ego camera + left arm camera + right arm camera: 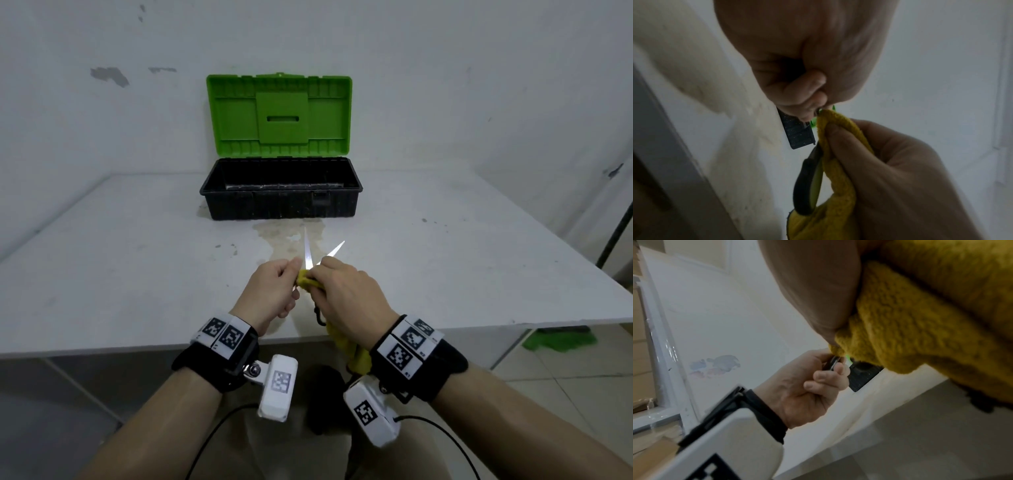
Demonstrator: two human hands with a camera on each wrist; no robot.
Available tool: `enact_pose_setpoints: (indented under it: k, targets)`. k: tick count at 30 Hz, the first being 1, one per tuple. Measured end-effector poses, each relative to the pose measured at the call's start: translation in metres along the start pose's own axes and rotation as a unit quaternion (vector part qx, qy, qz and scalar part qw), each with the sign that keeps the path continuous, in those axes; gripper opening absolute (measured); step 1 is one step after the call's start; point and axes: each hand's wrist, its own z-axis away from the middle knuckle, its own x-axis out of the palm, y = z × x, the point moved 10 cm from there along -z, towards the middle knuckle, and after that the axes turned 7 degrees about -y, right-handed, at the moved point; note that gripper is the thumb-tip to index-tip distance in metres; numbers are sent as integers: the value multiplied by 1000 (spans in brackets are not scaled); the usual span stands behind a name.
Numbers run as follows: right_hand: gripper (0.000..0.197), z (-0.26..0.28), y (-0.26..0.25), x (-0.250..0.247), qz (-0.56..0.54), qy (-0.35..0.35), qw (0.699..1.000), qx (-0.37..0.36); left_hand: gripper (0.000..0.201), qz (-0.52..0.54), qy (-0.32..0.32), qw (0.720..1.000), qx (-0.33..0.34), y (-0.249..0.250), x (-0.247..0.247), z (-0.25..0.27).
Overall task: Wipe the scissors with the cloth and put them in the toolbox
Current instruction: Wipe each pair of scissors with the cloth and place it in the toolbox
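Both forearms reach forward over the near edge of the table (102, 274), wrists banded in black straps. The left hand (270, 287) is curled tight — fingertips (819, 378) folded in toward the palm, pinching the scissors (308, 253) near the pivot. The right hand (349, 294) sits just beside it, knuckles up, fingers and thumb closed round the cloth (306, 279) — the two hands all but touching.
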Motion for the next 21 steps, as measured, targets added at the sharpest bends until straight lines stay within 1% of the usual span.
enact_pose_setpoints:
  k: [2, 5, 8, 10, 14, 16, 19, 21]
  targets:
    - [23, -4, 6, 0, 0, 4, 1000, 17, 35, -11, 0, 1000, -20, -3, 0, 0]
    - [21, -7, 20, -6, -5, 21, 998, 54, 22, 20, -6, 999, -48, -10, 1, 0]
    - [21, -5, 17, -15, -9, 37, 998, 48, 19, -25, -2, 999, -48, -11, -1, 0]
    - [21, -4, 8, -15, 1, 30, 999, 40, 18, -58, -5, 998, -31, -8, 0, -1]
    - [15, -1, -9, 1, 27, 0, 999, 32, 14, -104, -1, 994, 30, 6, 4, -3]
    - [16, 1, -14, 5, 12, -16, 1000, 24, 14, -112, 10, 993, 38, 5, 2, -3]
    - [22, 0, -4, -7, -12, 3, 999, 35, 16, -111, 23, 993, 43, 3, -4, -2]
    - [20, -3, -1, -15, 3, 22, 999, 44, 18, -99, 15, 993, 57, 7, -1, -1]
